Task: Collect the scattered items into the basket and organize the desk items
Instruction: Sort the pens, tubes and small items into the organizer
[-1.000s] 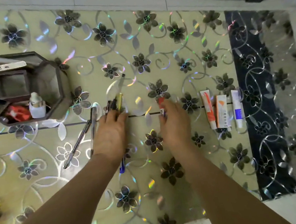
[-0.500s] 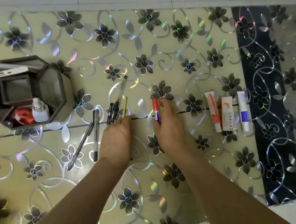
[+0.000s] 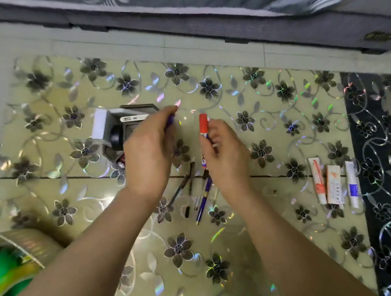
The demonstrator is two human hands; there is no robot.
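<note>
A: What are the hands doing?

B: The right hand (image 3: 225, 154) is gripping a red-capped marker (image 3: 203, 131), fingers curled round it, cap pointing up. The left hand (image 3: 150, 151) is pinching something purple (image 3: 170, 121) at its fingertips, right in front of the dark organizer box (image 3: 115, 133).

A: How should the marker go in?

B: I think it is best going in standing up, slowly, into a free slot. The left hand is hiding most of the box, so I cannot tell which slot is free.

A: What is waiting?

B: Some pens (image 3: 195, 192) are lying below the hands on the flowery table (image 3: 272, 117). 3 tubes (image 3: 333, 184) are sitting well to the right, near the dark strip (image 3: 383, 148).

A: Is there room?

B: Yes, the top of the table is looking open. A tape roll (image 3: 10, 279) is sitting at the left edge.
</note>
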